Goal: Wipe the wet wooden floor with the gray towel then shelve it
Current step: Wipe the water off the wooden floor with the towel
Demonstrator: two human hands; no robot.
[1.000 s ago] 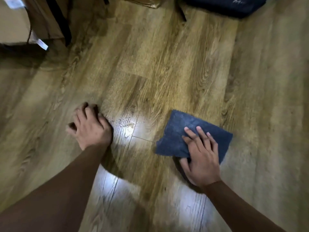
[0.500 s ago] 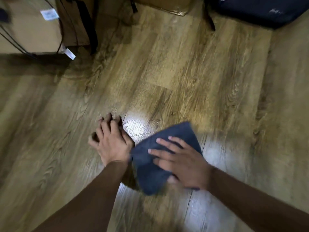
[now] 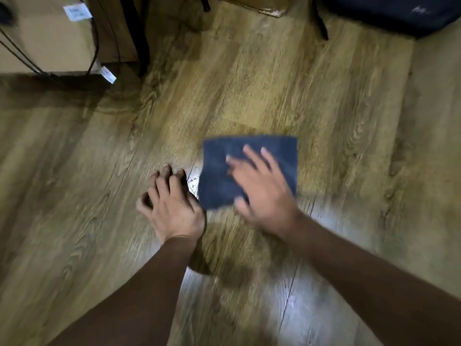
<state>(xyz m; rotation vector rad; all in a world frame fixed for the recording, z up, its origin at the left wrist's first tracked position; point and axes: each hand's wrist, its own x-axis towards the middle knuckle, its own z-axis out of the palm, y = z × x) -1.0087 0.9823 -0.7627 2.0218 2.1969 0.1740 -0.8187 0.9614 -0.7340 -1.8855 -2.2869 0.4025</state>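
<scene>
Wiping step: towel under your right hand, droplets left beside it.

Your right hand point(image 3: 262, 193) presses the gray towel point(image 3: 249, 168) flat, fingers straight; your left hand point(image 3: 172, 206) braces on the wooden floor point(image 3: 336, 108), fingers bent, holding nothing. Keep pressure even and sweep toward the wet droplets point(image 3: 193, 180) between your hands.

You had two hands on the floor point(image 3: 274, 96): your left hand point(image 3: 174, 208) and your right hand point(image 3: 264, 193). Under your right hand lay one gray towel point(image 3: 249, 168). Between your hands sat one small patch of water droplets point(image 3: 193, 179). Beyond your left hand stood one cardboard box point(image 3: 50, 38), bearing two white labels and crossed by a few thin black cables. Beyond your right hand lay one dark bag point(image 3: 389, 13).
</scene>
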